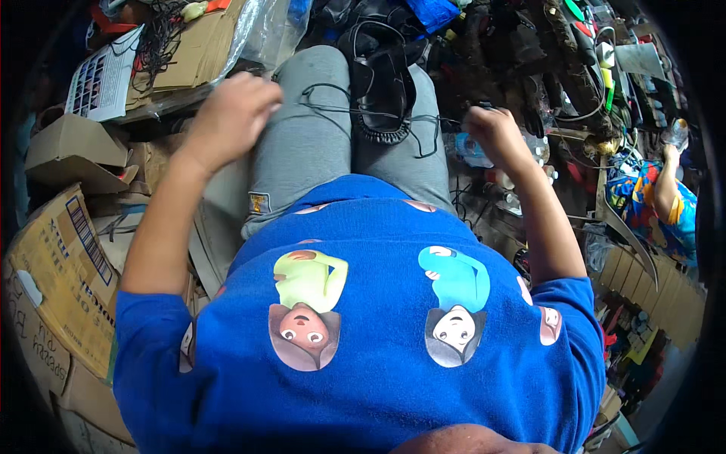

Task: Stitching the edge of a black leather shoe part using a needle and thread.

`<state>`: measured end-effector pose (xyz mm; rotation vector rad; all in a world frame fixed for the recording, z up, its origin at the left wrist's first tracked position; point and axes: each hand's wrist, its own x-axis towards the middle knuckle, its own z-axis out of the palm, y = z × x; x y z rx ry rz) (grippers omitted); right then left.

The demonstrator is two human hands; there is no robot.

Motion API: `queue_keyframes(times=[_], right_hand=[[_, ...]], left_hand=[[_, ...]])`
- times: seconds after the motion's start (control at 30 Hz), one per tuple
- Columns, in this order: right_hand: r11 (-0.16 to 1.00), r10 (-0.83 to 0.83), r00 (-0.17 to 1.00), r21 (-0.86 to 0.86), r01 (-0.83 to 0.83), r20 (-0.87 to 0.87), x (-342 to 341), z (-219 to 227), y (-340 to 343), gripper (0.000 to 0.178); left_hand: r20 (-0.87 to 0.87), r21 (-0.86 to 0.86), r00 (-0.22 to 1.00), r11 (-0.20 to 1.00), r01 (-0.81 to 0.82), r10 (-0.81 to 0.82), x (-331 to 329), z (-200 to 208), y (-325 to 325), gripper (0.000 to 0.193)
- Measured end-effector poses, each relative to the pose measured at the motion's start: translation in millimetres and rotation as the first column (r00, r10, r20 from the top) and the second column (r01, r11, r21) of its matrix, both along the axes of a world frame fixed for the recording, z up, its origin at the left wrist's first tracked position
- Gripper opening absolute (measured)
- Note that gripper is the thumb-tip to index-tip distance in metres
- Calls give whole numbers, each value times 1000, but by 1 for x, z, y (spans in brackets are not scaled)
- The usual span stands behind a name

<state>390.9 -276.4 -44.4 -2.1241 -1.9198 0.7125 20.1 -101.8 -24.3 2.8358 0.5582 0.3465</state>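
Note:
A black shoe (384, 87) lies across my lap on grey trousers (302, 144), with its opening upward and a ridged edge nearest me. Black thread (327, 108) crosses the shoe and trails in loose loops on both thighs. My left hand (236, 119) is closed out to the left of the shoe, at the thread's left end; its fingertips are slightly blurred. To the right, my right hand (496, 135) is closed with the thread's other end at its fingers. A small dark thing shows at those fingers, too unclear to name. Both hands are raised apart from the shoe.
Cardboard sheets (198, 49) and a brown box (79, 155) sit at the left, above a large yellow carton (64, 276). Tools, bottles and clutter crowd the right, with a curved blade (631, 238) there. Another person's arm (667, 189) shows at the far right.

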Motion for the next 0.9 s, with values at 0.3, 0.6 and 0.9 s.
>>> queue_keyframes(times=[0.3, 0.6, 0.9], right_hand=[[979, -23, -43, -31, 204, -999, -88, 39, 55, 20], [995, -82, 987, -63, 74, -135, 17, 6, -35, 19], [823, -324, 876, -351, 448, 358, 104, -27, -101, 28]], left_hand=[[644, -746, 765, 236, 623, 16, 89, 48, -53, 9], [-33, -265, 966, 929, -257, 258, -52, -4, 29, 16], [-180, -126, 827, 821, -556, 533, -65, -10, 37, 23]])
